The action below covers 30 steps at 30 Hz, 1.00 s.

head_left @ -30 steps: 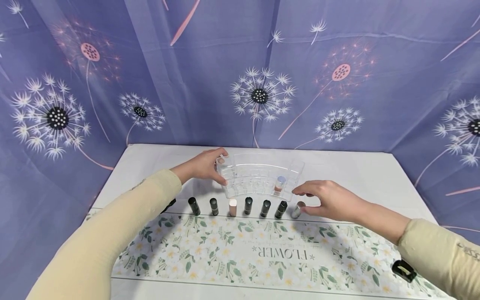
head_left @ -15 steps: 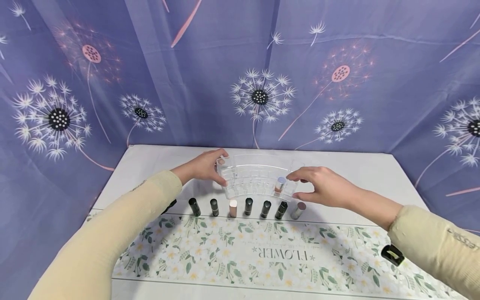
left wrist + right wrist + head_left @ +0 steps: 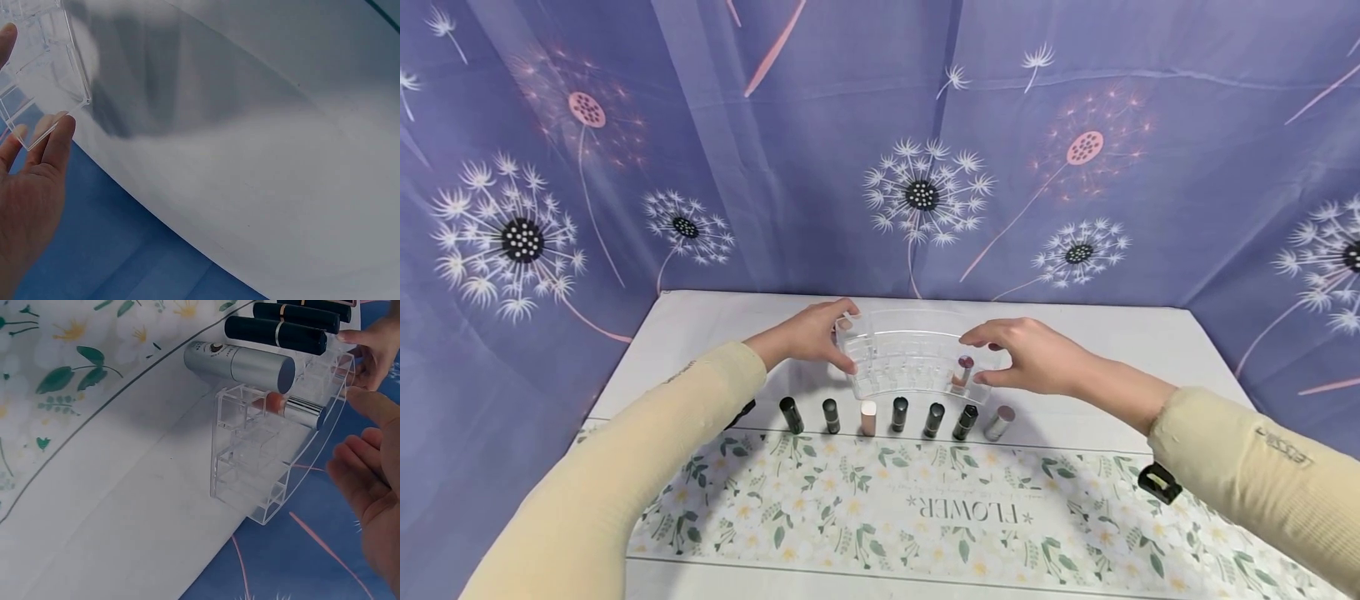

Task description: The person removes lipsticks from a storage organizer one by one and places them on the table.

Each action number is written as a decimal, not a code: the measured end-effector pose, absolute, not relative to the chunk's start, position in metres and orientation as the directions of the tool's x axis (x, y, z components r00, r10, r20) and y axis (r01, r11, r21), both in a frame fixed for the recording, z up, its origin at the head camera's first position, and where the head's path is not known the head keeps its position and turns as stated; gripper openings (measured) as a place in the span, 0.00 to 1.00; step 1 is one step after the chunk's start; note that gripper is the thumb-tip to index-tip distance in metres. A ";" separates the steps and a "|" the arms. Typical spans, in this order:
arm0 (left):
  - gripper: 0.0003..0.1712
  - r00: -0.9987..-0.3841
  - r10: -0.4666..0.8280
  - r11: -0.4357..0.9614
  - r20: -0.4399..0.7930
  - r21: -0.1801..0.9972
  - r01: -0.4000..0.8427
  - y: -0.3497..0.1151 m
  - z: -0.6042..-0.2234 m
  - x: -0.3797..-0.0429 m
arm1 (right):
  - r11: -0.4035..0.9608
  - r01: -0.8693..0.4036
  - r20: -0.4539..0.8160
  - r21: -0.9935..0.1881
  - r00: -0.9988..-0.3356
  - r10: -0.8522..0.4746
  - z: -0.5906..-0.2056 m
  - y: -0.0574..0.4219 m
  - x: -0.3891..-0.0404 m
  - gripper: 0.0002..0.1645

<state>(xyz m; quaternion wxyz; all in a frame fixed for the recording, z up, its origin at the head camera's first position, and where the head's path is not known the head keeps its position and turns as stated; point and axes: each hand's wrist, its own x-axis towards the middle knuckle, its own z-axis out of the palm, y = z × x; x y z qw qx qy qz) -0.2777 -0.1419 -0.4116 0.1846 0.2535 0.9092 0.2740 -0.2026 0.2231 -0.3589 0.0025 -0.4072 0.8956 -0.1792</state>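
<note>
A clear plastic lipstick organizer (image 3: pixel 910 350) with a curved front stands toward the back of the table. My left hand (image 3: pixel 812 333) grips its left end, thumb at the front and fingers behind; the left wrist view shows those fingers (image 3: pixel 59 140) against the organizer's edge. One lipstick with a shiny silver part (image 3: pixel 962 372) stands in a slot near the right end. Close beside it, my right hand (image 3: pixel 1037 357) hovers over that end with thumb and fingers apart. In the right wrist view, a gap separates this lipstick (image 3: pixel 303 412) from the thumb (image 3: pixel 375 407).
In front of the organizer stands a row of several tubes: mostly black ones (image 3: pixel 898 414), a pink one (image 3: pixel 868 418), and a silver one (image 3: pixel 1000 423) at the right end. A flower-printed mat strip (image 3: pixel 820 517) crosses the white table (image 3: pixel 700 321). A blue-violet curtain (image 3: pixel 790 167) hangs behind.
My right hand has moved back and left, from beside the silver tube to the lipstick in the organizer. The left hand keeps its grip in the same place.
</note>
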 end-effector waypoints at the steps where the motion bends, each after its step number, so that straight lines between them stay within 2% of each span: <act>1: 0.53 -0.804 0.561 0.721 -0.198 0.593 0.358 -0.142 -0.411 -0.278 | 0.602 -0.729 0.141 -0.325 -0.667 -0.732 -0.359 0.222 -0.204 0.28; 20: 0.53 -0.802 0.566 0.717 -0.189 0.594 0.366 -0.141 -0.411 -0.279 | 0.602 -0.720 0.070 -0.345 -0.660 -0.748 -0.377 0.212 -0.220 0.26; 30: 0.53 -0.808 0.556 0.728 -0.195 0.583 0.360 -0.141 -0.413 -0.279 | 0.561 -0.762 0.110 -0.324 -0.619 -0.778 -0.385 0.211 -0.220 0.14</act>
